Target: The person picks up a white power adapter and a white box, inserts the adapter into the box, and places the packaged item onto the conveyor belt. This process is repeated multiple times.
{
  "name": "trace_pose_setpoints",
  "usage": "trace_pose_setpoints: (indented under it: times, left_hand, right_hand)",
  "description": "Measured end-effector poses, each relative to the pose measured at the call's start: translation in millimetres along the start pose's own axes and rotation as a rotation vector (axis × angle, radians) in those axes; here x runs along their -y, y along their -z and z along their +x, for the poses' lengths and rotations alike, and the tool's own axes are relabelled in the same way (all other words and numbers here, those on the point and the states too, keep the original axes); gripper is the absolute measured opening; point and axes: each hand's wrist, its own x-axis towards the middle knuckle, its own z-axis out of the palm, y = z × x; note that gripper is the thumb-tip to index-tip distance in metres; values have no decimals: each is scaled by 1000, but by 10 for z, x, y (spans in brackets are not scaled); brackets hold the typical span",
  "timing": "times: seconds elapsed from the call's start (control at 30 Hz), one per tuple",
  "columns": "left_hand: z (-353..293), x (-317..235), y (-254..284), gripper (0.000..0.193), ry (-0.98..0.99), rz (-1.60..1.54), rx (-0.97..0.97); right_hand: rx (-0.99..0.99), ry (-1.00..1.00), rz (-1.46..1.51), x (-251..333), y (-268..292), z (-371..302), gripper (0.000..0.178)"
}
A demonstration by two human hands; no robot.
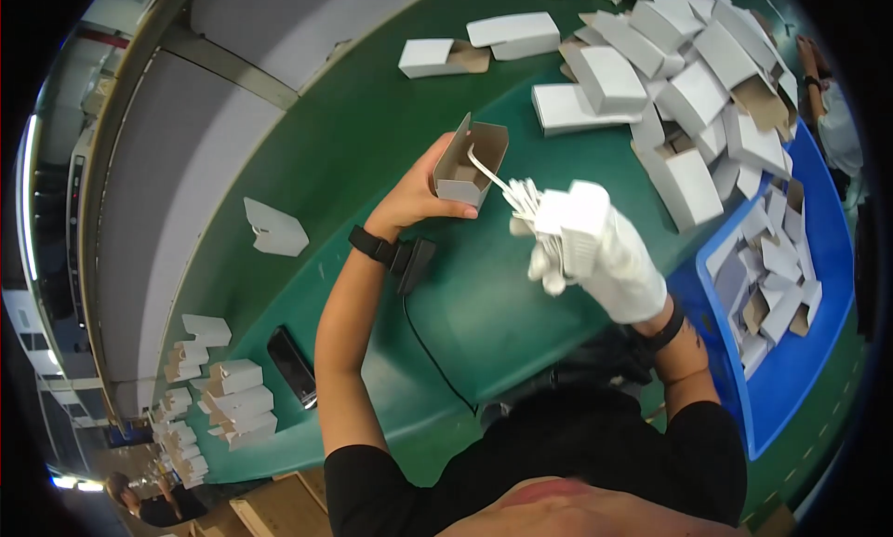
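My bare left hand grips a small white carton over the green table, with its open end up and brown cardboard showing inside. A white glove covers my right hand, which is closed around a white power adapter and its bundled white cable. From that bundle a loose cable end reaches left to the carton's open mouth. The adapter itself is just right of the carton, outside it. My left wrist carries a black strap with a black device, from which a thin black cord runs down.
White cartons lie heaped at the far right, beside a blue bin of more cartons. Two cartons sit farther back. A dark phone, a white card piece and stacked folded card pieces are at left. Other people appear at both edges.
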Motion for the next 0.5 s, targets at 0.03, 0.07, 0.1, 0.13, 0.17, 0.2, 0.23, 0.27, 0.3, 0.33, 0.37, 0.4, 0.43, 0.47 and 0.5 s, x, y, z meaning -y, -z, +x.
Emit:
trace_pose_setpoints:
  times: [0.03, 0.07, 0.1, 0.13, 0.17, 0.2, 0.23, 0.27, 0.3, 0.33, 0.37, 0.4, 0.43, 0.47, 0.5]
  left_hand:
    - [-56, 23, -45, 82, -8, 13, 31]
    - [-108, 64, -98, 82, 5, -1, 45]
    - [-133, 116, -162, 84, -55, 7, 66]
    - [-140, 178, -231, 85, -117, 17, 86]
    - [-143, 208, -323, 86, -186, 25, 113]
    - [-179, 237, -421, 86, -182, 17, 133]
    - [-229, 260, -544, 85, -173, 51, 91]
    - [-286, 290, -639, 85, -163, 91, 41]
    - [-301, 293, -721, 84, -160, 131, -9]
    - [-298, 290, -777, 84, -163, 132, 6]
    - [-294, 285, -812, 83, -195, 242, 2]
    - [-302, 278, -845, 83, -226, 349, -2]
    - [-310, 280, -876, 83, -258, 455, -8]
    - [-324, 287, -895, 83, -258, 456, 0]
    - [-334, 307, -908, 82, -247, 391, -29]
  right_hand:
    - [-18, -10, 3, -24, 8, 3, 79]
    - [-39, -28, -53, -54, 50, 21, 75]
    - [-64, -43, -111, -54, 110, 41, 73]
    - [-87, -45, -107, -6, 233, 96, 73]
    - [-17, -65, -335, 88, 374, 141, 66]
    - [60, -90, -560, 139, 428, 153, 60]
    - [37, -88, -558, 183, 407, 117, 60]
    - [85, -66, -920, 262, 305, 134, 51]
    - [134, -44, -1288, 376, 176, 148, 44]
    - [182, -24, -1655, 436, 64, 151, 36]
    - [163, -25, -1655, 436, -44, 170, 36]
    - [223, -129, -1826, 425, -171, 202, 32]
    - [287, -241, -1990, 406, -273, 229, 29]
    - [365, -354, -2149, 385, -331, 233, 26]
    - [360, -356, -2145, 336, -330, 222, 26]
